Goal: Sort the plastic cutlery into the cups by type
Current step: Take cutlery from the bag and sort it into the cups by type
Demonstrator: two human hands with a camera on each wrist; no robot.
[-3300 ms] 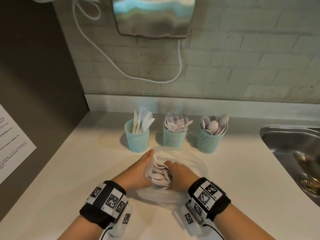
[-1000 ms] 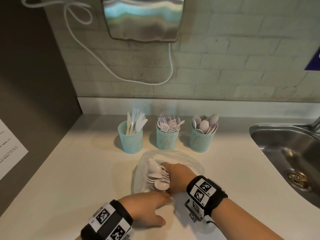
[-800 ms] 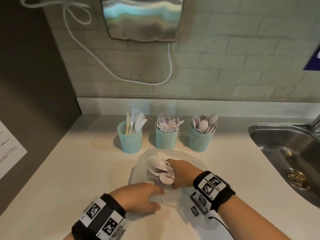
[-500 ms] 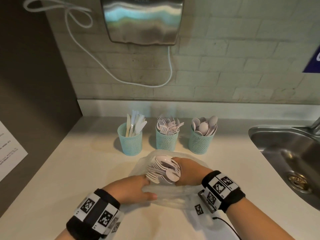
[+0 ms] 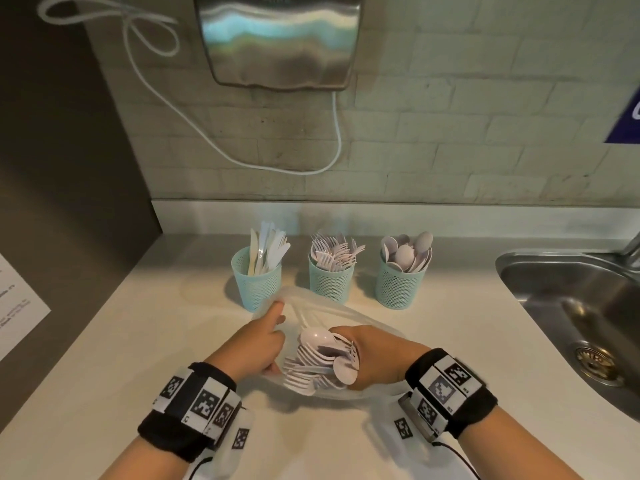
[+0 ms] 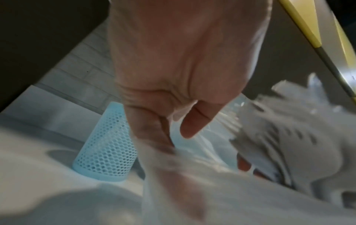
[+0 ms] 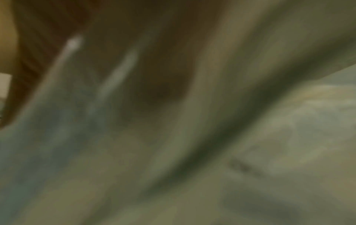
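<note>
Right wrist view is a blur, we can't make anything out there. Left wrist view is smeared; only one cup reads clearly. Our right hand sits inside the clear bag, fingers hidden, wrapped around a bundle of spoons and forks. Our left hand pinches the bag's edge just left of the bundle, thumb raised. The bag lies on the tabletop just in front of the three cups: knives, forks, spoons.
</note>
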